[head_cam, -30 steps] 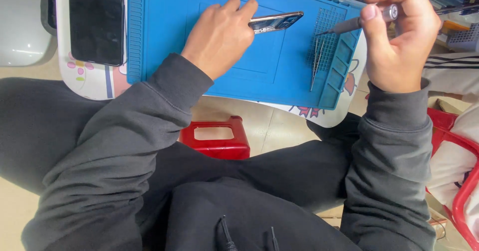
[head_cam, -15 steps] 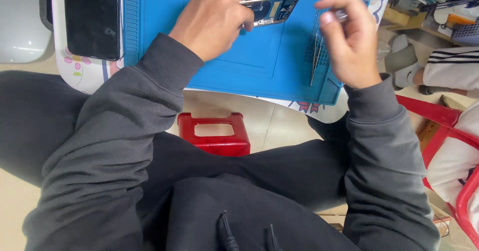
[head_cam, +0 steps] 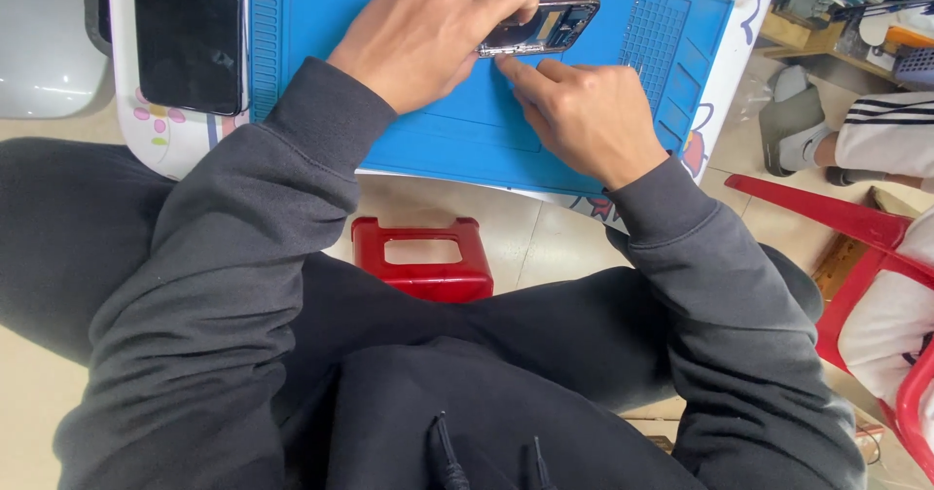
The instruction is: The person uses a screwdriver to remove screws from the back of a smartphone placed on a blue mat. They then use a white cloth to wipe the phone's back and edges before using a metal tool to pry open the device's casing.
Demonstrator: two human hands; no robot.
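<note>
My right hand [head_cam: 584,115] no longer holds the tweezers up at far right; it now touches the opened phone [head_cam: 540,28] beside my left hand [head_cam: 428,28].

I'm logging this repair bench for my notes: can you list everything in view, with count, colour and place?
opened phone frame: one, dark with metal edge, on the mat, top centre
work mat: one, blue, on the table
black-screened phone: one, left of the mat
small table: one, white with cartoon prints, under the mat
stool: one, red, on the floor below the table
red chair: one, right edge
left hand: holds the frame
right hand: fingertips at the frame's lower edge
</note>
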